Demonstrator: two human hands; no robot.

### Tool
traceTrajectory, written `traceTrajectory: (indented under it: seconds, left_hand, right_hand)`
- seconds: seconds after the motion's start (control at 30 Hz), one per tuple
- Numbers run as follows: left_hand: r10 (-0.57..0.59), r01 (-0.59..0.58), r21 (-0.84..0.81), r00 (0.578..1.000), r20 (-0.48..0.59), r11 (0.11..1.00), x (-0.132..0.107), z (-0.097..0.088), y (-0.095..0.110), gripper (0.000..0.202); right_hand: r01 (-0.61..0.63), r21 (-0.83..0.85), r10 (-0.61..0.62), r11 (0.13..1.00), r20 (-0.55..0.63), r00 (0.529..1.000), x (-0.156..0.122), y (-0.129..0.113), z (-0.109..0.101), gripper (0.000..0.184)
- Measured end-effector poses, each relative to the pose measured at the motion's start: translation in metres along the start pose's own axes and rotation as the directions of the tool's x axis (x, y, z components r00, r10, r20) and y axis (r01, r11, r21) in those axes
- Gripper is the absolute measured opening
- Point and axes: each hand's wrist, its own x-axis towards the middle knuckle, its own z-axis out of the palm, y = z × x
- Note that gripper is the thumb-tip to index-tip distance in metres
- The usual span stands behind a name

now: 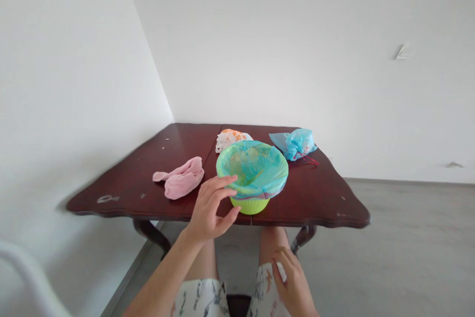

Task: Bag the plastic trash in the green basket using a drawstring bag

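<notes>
A green basket-like bin point(249, 206) stands near the front edge of the table. A thin blue plastic bag point(272, 173) lines it, folded out over the rim. My left hand point(213, 205) is at the bin's near left side, fingers apart and pointing at the rim, with nothing in it; whether a fingertip touches the rim I cannot tell. My right hand point(291, 277) rests on my right thigh, below the table edge, with its fingers loosely stretched and nothing visible in them.
The dark red wooden table point(315, 198) has a wavy edge. A pink cloth point(183, 178) lies left of the bin. Behind it is a white plastic bag with orange print point(232, 138). A tied blue bag point(297, 144) with red strings sits at the back right. White walls close in behind and left.
</notes>
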Motion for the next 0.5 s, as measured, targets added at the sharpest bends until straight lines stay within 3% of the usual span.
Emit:
traceTrajectory:
  seconds: [0.07, 0.1, 0.2, 0.27, 0.37, 0.5]
  left_hand:
    - [-0.028, 0.028, 0.002, 0.978, 0.208, 1.0, 0.032, 0.001, 0.017, 0.063]
    - [-0.029, 0.026, 0.012, 0.953, 0.301, 1.0, 0.047, 0.005, 0.023, 0.068]
    - [0.046, -0.069, 0.033, 0.882, 0.47, 0.997, 0.076, 0.026, 0.028, 0.043]
    - [0.142, -0.173, 0.023, 0.872, 0.469, 0.985, 0.079, 0.041, 0.02, 0.034]
    - [0.224, -0.259, 0.043, 0.898, 0.38, 0.965, 0.07, 0.053, 0.002, 0.025]
    - [0.134, -0.181, 0.082, 0.905, 0.403, 0.98, 0.063, 0.041, -0.008, 0.018]
  right_hand:
    - [-0.019, -0.112, 0.015, 0.994, -0.035, 0.999, -0.044, 0.008, 0.019, 0.022]
    - [0.02, -0.174, -0.032, 0.984, -0.067, 0.997, -0.061, 0.013, 0.028, 0.027]
    - [0.135, -0.345, -0.133, 0.929, 0.029, 0.991, -0.09, 0.034, 0.05, 0.03]
    - [0.164, -0.429, -0.132, 0.888, 0.104, 0.986, -0.094, 0.049, 0.059, 0.021]
    - [0.117, -0.491, -0.068, 0.863, 0.117, 0.991, -0.096, 0.069, 0.066, 0.011]
    - [0.105, -0.447, -0.061, 0.888, 0.111, 0.992, -0.104, 0.089, 0.061, 0.021]
